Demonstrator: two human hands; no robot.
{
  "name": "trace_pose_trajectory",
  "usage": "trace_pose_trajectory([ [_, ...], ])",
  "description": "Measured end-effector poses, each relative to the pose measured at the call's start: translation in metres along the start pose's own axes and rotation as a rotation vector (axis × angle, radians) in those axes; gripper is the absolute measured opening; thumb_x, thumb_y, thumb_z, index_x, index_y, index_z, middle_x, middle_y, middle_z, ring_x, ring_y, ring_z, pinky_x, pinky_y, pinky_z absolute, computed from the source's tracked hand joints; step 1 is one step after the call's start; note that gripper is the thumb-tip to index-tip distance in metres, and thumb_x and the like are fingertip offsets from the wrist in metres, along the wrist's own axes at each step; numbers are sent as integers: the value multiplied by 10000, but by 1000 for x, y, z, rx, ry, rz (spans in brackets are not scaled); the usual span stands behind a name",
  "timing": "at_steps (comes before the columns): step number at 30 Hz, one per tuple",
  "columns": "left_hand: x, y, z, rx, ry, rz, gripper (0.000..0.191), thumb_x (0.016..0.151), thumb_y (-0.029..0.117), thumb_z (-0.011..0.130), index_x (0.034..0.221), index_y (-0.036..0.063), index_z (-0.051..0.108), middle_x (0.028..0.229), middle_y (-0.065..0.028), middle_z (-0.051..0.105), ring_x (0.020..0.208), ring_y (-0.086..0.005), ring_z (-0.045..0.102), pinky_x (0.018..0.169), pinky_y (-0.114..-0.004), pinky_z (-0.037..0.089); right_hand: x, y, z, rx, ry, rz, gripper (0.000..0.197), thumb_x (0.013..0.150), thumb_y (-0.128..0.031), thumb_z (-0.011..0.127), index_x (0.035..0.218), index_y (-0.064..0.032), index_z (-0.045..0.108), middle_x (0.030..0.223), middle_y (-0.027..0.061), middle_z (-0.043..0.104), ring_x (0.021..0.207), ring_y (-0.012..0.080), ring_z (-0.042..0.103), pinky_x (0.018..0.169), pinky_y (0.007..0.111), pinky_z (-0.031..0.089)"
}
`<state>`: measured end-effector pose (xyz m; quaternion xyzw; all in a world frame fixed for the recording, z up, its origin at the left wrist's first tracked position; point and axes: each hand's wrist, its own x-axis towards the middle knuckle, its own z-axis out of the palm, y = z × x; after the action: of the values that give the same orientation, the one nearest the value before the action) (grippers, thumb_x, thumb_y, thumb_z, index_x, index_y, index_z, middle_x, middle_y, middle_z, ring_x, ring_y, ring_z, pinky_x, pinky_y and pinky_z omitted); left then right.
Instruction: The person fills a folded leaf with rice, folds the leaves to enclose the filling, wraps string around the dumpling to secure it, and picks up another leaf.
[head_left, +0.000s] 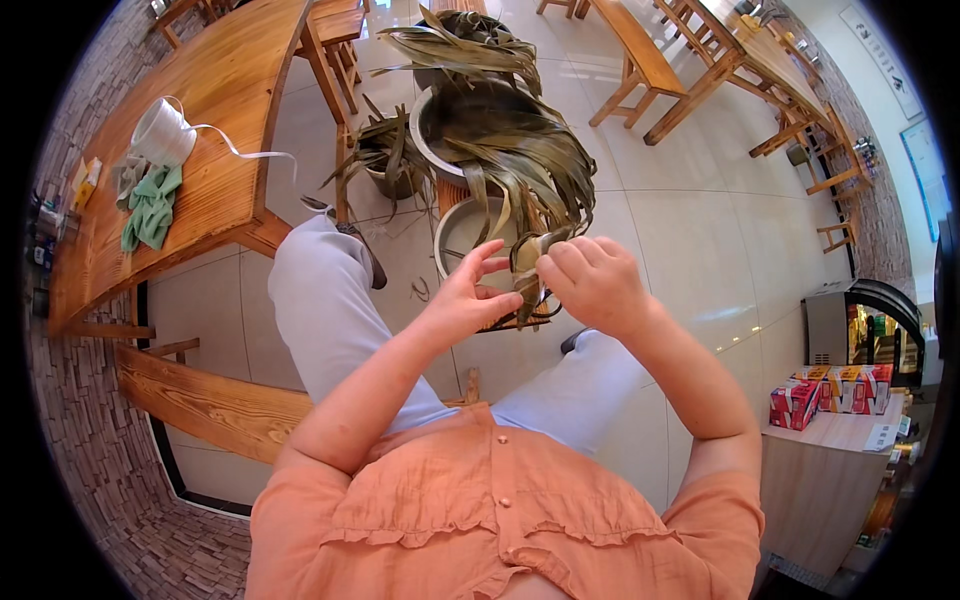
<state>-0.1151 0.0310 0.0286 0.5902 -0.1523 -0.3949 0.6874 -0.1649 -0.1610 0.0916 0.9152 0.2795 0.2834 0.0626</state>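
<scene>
Between my hands is a leaf-wrapped bundle (528, 262), green-brown with a paler patch on its upper part. My right hand (596, 283) is closed at its right side, pinching the leaf there; its fingertips are partly hidden. At the left, my left hand (480, 296) has its fingers spread, with the thumb tip close to the bundle's lower end; contact is not clear. Just beyond lies a round metal basin (442, 238) on a narrow wooden bench (450, 196). Long leaves (517, 154) drape over it from a larger basin (424, 139) behind.
More leaves (465, 52) heap over a dark pot farther back. A bucket of leaves (397, 182) stands on the tiled floor at left. The wooden table (225, 97) holds a spool of white twine (163, 133) and a green cloth (154, 206). Boxes (832, 390) sit on a right-hand counter.
</scene>
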Motion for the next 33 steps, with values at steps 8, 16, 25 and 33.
trace_pose_trajectory([
  [8, 3, 8, 9, 11, -37, 103, 791, 733, 17, 678, 1378, 119, 231, 1198, -149, 424, 849, -134, 590, 699, -256, 507, 4, -9, 2, 105, 79, -54, 116, 634, -168, 575, 723, -125, 514, 681, -11, 421, 642, 120, 494, 546, 249, 411],
  [16, 10, -1, 4, -395, 36, 101, 589, 763, 72, 696, 1243, 125, 359, 1155, -66, 457, 927, -133, 567, 784, -259, 493, 1, -26, 22, 421, 173, 364, 122, 680, -125, 641, 726, -105, 530, 699, 19, 524, 633, 190, 559, 545, 306, 448],
  [25, 10, 7, -1, -159, 132, 267, 540, 759, 42, 694, 1196, 124, 388, 1123, -65, 451, 911, -123, 552, 781, -244, 485, 14, -26, 15, 1078, -106, 1006, 173, 793, -171, 637, 727, -14, 610, 665, 64, 605, 559, 148, 562, 517, 270, 449],
  [33, 2, 17, 2, -392, 185, -36, 397, 822, 78, 617, 1158, 113, 408, 962, -41, 561, 866, -125, 572, 724, -290, 503, 16, -16, 13, 1350, -305, 1172, 229, 866, -205, 551, 799, -8, 646, 666, 56, 616, 599, 113, 558, 568, 240, 447],
])
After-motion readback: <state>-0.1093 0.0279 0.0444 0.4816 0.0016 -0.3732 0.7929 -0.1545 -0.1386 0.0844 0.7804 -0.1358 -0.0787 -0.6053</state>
